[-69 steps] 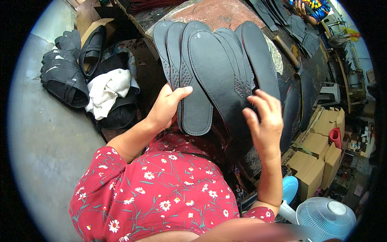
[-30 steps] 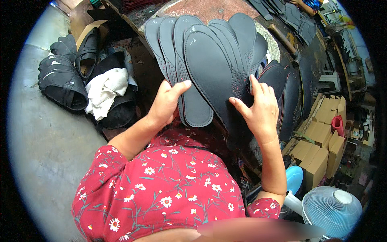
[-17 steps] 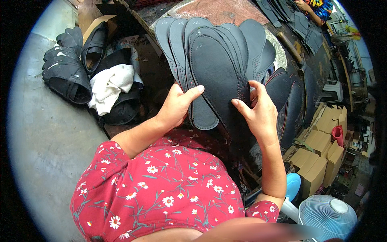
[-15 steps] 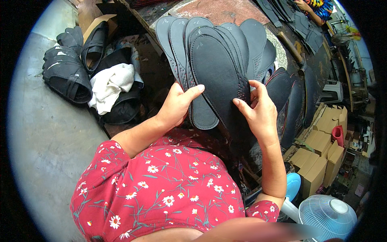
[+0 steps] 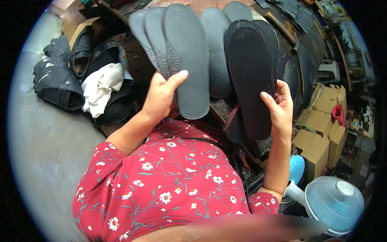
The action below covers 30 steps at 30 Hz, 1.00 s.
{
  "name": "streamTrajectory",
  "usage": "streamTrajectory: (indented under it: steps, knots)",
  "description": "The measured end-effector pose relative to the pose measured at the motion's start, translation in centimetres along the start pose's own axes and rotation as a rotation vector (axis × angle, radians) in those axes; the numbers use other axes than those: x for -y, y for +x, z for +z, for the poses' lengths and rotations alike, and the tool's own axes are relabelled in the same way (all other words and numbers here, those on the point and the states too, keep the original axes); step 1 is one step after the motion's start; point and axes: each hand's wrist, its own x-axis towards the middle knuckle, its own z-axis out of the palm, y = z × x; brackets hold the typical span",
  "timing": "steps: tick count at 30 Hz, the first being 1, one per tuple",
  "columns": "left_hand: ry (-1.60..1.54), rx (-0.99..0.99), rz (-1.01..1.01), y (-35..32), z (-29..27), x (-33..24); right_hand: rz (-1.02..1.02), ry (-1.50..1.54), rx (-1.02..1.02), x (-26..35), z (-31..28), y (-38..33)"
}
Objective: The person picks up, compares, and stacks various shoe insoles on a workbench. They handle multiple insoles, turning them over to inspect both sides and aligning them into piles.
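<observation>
My left hand (image 5: 163, 94) grips a fan of several dark grey insoles (image 5: 187, 60), its thumb pressed on the front one near the heel. Stitching runs along their edges, and small raised bumps show at the arch. On the right, my right hand (image 5: 280, 105) holds a few black insoles (image 5: 250, 76) by their side edge, thumb in front and fingers behind. Between the two held bunches, more grey insoles (image 5: 215, 48) lie on the worktable (image 5: 193, 4). Another insole with a reddish edge hangs low behind the right bunch.
Black strapped shoes (image 5: 60, 84) are piled at the left beside a white cloth (image 5: 102, 86). A hammer (image 5: 282, 28) lies on the table at the far right. Cardboard boxes (image 5: 316, 151), a blue fan (image 5: 334, 203) and a white stool (image 5: 328, 70) stand to the right.
The single bunch of insoles has been parted in two. My left hand has moved left with the grey ones, while my right hand has moved right with the black ones.
</observation>
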Motion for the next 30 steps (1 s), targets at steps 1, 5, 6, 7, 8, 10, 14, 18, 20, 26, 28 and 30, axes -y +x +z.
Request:
streamTrajectory:
  steps: [1,5,6,7,8,10,14,18,20,26,28,30]
  knots:
    - [-0.009,0.007,0.003,0.1,-0.1,-0.1,-0.006,0.003,0.006,0.0,-0.6,-0.5]
    - [-0.005,0.011,0.026,0.4,-0.2,-0.5,-0.038,-0.144,-0.076,0.8,-1.5,-2.5]
    - [-0.014,0.029,0.041,0.6,-0.2,-0.6,-0.083,-0.206,-0.073,1.2,-1.4,-2.8]
    - [0.013,0.037,0.023,0.7,-0.1,-0.6,-0.229,-0.466,-0.126,1.7,-1.4,-3.4]
    - [0.027,0.038,0.024,0.7,0.0,-0.7,-0.350,-0.683,-0.224,1.9,-1.3,-3.6]
    - [0.056,0.016,0.072,0.8,0.1,-0.7,-0.410,-0.881,-0.296,2.5,-1.1,-4.0]
    - [-0.022,0.027,0.033,0.9,-0.1,-1.3,-0.476,-1.105,-0.179,1.7,0.0,-2.4]
    - [-0.027,-0.033,0.121,0.8,-1.5,-2.6,-0.357,-0.943,-0.273,3.7,-0.6,-0.1]
    - [-0.018,-0.077,0.167,0.7,-2.5,-3.4,-0.292,-0.423,-0.100,5.3,-0.4,2.4]
    - [-0.031,-0.170,0.134,0.1,-4.4,-4.6,-0.137,-0.146,-0.030,6.0,4.6,14.1]
    - [-0.036,-0.158,0.173,-0.1,-4.5,-4.5,-0.121,0.018,-0.038,5.5,7.1,17.7]
    - [-0.026,-0.166,0.195,-0.1,-4.4,-4.3,-0.079,0.235,0.034,5.2,9.3,20.1]
